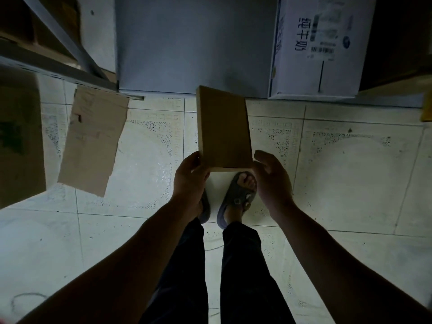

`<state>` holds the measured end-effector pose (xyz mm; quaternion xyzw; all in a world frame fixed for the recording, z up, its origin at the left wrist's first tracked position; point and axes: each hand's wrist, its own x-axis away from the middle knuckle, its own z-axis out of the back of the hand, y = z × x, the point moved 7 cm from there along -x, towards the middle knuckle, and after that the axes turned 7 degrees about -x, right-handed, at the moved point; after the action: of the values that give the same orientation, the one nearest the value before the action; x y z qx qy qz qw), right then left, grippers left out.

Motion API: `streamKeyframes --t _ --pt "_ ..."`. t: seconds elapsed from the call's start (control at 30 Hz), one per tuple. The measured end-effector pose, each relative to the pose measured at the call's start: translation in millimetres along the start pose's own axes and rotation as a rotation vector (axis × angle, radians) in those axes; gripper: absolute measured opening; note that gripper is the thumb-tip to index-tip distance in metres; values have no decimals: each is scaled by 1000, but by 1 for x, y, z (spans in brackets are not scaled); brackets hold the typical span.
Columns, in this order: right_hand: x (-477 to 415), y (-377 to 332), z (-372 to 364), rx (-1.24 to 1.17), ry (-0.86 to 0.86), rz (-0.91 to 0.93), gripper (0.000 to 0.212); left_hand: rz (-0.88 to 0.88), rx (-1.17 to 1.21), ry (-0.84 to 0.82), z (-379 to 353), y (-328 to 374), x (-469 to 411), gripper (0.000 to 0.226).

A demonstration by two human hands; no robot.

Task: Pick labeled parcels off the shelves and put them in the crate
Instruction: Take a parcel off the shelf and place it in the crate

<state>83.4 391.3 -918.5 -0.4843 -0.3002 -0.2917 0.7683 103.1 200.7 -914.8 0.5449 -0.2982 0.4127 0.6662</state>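
Observation:
A flat brown cardboard parcel (pixel 224 127) is held out in front of me above the tiled floor, its plain side facing up. My left hand (pixel 190 177) grips its near left corner, thumb on top. At the near right corner is my right hand (pixel 271 176), its fingers curled and partly spread; whether it touches the parcel is unclear. No label shows on the visible face. No crate is in view.
A large grey-blue box (pixel 194 43) stands straight ahead against the floor. A white printed carton (pixel 320 47) with barcodes sits to its right. A metal shelf frame (pixel 58 59) and a hanging cardboard flap (pixel 93 141) are on the left. My sandalled feet (pixel 238 197) stand below the parcel.

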Motion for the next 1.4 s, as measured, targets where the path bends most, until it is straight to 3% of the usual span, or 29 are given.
streamKeyframes --t 0.03,0.1,0.13,0.23,0.4,0.57,0.67,0.77,0.83,0.93,1.0,1.1,1.2,1.4 --pt "-1 -6 -2 -34 -3 44 19 -38 -4 28 1 3 4 10" --pt "1 -21 -15 -11 -108 98 34 -120 -1 84 2 10 14 5" --pt "2 -27 -25 -16 -187 104 42 -168 1 107 1 14 20 16" --pt "5 -37 -41 -374 -311 -70 55 -297 -57 155 -1 21 35 44" --pt "11 -42 -46 -554 -317 -124 49 -561 -337 260 0 20 46 45" --pt "21 -38 -38 -592 -226 -125 39 -703 -658 186 -16 19 53 46" --pt "23 -38 -36 -564 -197 -103 29 -731 -652 106 -16 16 52 35" --pt "23 -38 -37 -648 -227 -106 21 -719 -376 152 5 26 56 24" --pt "21 -41 -36 -711 -259 -117 28 -713 -260 272 26 36 57 25" --pt "21 -42 -35 -768 -303 -153 36 -550 -134 384 56 40 46 31" --pt "22 -42 -33 -789 -321 -157 24 -367 53 298 63 34 34 39" --pt "24 -41 -32 -832 -345 -163 26 -191 268 47 56 26 27 36" --pt "28 -38 -30 -839 -346 -171 28 -204 290 -74 48 23 31 43" --pt "34 -25 -28 -846 -346 -159 33 -192 302 -60 40 13 40 49"
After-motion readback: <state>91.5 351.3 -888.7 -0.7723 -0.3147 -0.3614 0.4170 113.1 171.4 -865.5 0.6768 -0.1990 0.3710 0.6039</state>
